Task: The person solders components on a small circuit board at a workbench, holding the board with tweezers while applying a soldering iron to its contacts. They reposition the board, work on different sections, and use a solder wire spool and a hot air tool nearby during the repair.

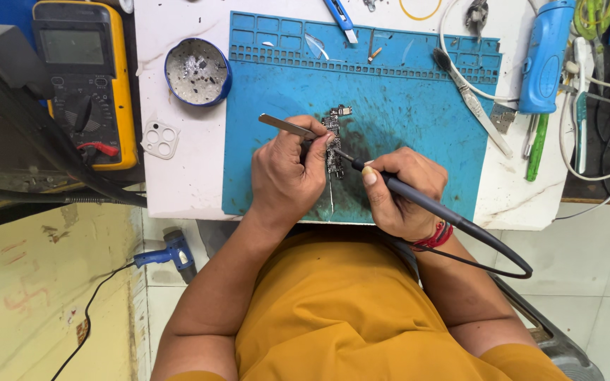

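A small dark circuit board (334, 134) lies on the blue work mat (404, 120). My left hand (287, 173) grips metal tweezers (284, 125) beside the board, pressing at its left edge. My right hand (404, 194) holds a black soldering iron (418, 201) like a pen. Its tip touches the board near the middle. The iron's black cord loops off to the right over my wrist, which has a red thread band.
A round blue tin of solder scraps (197, 70) and a white camera-frame part (159, 139) sit left of the mat. A yellow multimeter (82, 74) stands far left. Brush (471, 99), blue tool (545, 56), green pen (536, 148) and cables lie right. A blue hot-air gun (171, 254) lies below the table.
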The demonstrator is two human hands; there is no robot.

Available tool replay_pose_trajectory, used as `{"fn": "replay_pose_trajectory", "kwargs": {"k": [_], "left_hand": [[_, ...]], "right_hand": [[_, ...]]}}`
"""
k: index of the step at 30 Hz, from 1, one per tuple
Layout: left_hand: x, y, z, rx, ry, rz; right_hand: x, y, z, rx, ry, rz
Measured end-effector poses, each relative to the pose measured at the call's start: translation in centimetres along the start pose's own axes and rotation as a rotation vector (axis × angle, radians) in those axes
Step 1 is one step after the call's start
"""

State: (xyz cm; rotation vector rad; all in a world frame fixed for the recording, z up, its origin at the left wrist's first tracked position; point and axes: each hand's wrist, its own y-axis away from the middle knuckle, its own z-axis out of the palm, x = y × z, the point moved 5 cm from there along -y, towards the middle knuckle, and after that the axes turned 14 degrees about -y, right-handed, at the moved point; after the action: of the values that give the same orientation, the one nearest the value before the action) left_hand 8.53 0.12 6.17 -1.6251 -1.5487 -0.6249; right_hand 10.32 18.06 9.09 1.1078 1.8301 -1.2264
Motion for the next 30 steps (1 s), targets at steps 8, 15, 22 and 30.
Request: {"fn": "replay_pose_trajectory", "kwargs": {"k": [8, 15, 22, 30], "left_hand": [[0.05, -0.07, -0.01, 0.008, 0.005, 0.015], [0.1, -0.04, -0.04, 0.013, -0.007, 0.013], [0.02, -0.06, -0.01, 0.007, 0.008, 0.011], [0.05, -0.08, -0.02, 0.013, 0.01, 0.017]], "right_hand": [[-0.09, -0.03, -0.02, -0.004, 0.012, -0.004], [-0.08, -0.13, 0.07, -0.007, -0.002, -0.001], [-0.11, -0.1, 0.1, -0.016, 0.0, -0.01], [-0.11, -0.11, 0.1, -0.031, 0.012, -0.005]]}}
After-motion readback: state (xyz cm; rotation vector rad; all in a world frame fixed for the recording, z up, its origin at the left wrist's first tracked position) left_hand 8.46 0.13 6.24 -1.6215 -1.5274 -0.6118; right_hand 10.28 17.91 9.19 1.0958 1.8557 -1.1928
